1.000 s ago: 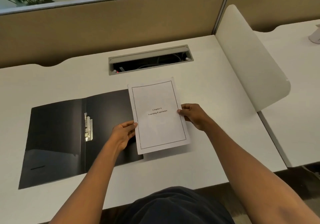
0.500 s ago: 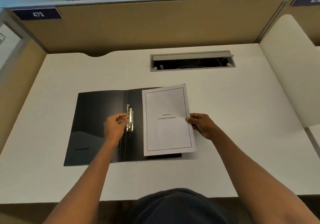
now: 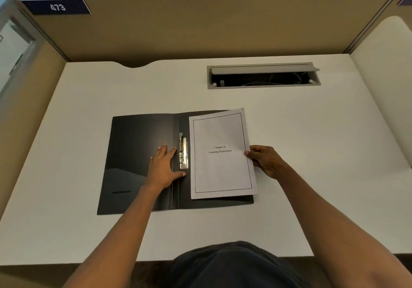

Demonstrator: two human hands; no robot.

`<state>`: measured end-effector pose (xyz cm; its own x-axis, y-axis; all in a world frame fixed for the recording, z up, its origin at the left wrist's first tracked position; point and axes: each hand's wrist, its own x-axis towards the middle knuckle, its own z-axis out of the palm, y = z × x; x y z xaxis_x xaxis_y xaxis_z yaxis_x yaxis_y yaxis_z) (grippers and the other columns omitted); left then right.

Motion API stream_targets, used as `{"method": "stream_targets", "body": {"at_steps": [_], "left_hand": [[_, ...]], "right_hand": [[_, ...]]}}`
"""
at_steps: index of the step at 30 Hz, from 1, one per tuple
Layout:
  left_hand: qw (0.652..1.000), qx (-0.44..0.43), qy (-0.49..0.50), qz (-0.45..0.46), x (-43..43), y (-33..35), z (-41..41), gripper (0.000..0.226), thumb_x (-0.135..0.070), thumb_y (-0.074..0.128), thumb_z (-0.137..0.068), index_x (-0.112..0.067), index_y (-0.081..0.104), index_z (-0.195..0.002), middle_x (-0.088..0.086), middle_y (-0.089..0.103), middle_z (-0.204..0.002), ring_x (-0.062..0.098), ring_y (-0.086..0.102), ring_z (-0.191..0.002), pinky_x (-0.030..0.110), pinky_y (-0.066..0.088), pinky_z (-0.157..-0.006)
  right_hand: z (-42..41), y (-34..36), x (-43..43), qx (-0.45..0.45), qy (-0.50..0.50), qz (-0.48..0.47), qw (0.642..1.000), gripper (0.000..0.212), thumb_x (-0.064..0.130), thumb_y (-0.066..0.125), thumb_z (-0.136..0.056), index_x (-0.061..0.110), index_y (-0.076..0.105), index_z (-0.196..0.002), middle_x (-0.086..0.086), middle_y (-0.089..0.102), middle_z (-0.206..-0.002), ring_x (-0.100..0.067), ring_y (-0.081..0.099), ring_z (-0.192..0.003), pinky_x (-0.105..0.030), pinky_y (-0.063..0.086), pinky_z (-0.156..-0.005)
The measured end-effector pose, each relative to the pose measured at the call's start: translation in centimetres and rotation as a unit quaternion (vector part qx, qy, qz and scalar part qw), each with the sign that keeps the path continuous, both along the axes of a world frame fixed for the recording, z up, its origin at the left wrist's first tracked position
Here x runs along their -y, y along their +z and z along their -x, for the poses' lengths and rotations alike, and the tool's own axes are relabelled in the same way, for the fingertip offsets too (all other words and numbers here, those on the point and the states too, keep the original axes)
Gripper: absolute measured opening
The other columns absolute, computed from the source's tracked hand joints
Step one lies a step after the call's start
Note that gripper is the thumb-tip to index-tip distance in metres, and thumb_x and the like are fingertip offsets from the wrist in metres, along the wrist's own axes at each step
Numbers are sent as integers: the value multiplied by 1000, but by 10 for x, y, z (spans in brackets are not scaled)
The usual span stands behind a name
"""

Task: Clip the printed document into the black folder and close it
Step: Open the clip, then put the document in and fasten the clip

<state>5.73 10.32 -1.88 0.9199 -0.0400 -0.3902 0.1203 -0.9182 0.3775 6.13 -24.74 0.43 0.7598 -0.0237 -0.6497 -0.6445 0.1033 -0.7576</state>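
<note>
The black folder [image 3: 133, 153] lies open and flat on the white desk. A metal clip [image 3: 183, 152] runs along the spine on the right half. The printed document [image 3: 220, 171], titled "Chapter 6 Learning Experience", rests slightly tilted on the right half, just right of the clip. My left hand [image 3: 163, 168] lies flat on the folder's left cover, fingers spread, thumb reaching under the clip's lower end. My right hand [image 3: 265, 160] pinches the document's right edge at mid-height.
An open grey cable tray [image 3: 263, 75] is recessed in the desk behind the folder. Tan partition walls [image 3: 200, 26] enclose the desk at the back and left, a white divider [image 3: 383, 69] at the right. A sign reads 473 [image 3: 57, 7].
My left hand left the document's left edge, went to the clip, and now lies flat beside it. The right hand keeps hold of the document. The view swung left.
</note>
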Motion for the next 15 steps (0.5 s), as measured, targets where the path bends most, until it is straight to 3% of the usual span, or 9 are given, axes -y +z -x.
{"method": "stream_targets", "body": {"at_steps": [6,11,15], "left_hand": [[1000,13,-10,-25,3,-7,3,103,-52,81,-78,-27,26,-161,8,7,-172,30,2,-159,55,5,-125],[999,8,-14,-34,6,-5,2,101,-52,80,-80,-26,26,-160,9,7,-172,31,1,-159,55,5,-125],[1000,7,-9,-29,5,-7,3,101,-52,80,-80,-26,26,-161,8,6,-172,31,0,-159,55,4,-125]], "right_hand": [[-4,-3,-5,-6,-4,3,1000,8,2,67,-92,8,71,-93,-11,75,-99,-21,72,-87,-22,61,-67],[-9,-11,-8,-16,-1,-5,1000,25,3,69,-91,-4,68,-115,-17,75,-110,-23,74,-90,-25,62,-72],[-12,-15,-12,-20,-2,1,1000,30,3,71,-90,-5,66,-119,-19,73,-114,-25,73,-93,-26,63,-72]]}}
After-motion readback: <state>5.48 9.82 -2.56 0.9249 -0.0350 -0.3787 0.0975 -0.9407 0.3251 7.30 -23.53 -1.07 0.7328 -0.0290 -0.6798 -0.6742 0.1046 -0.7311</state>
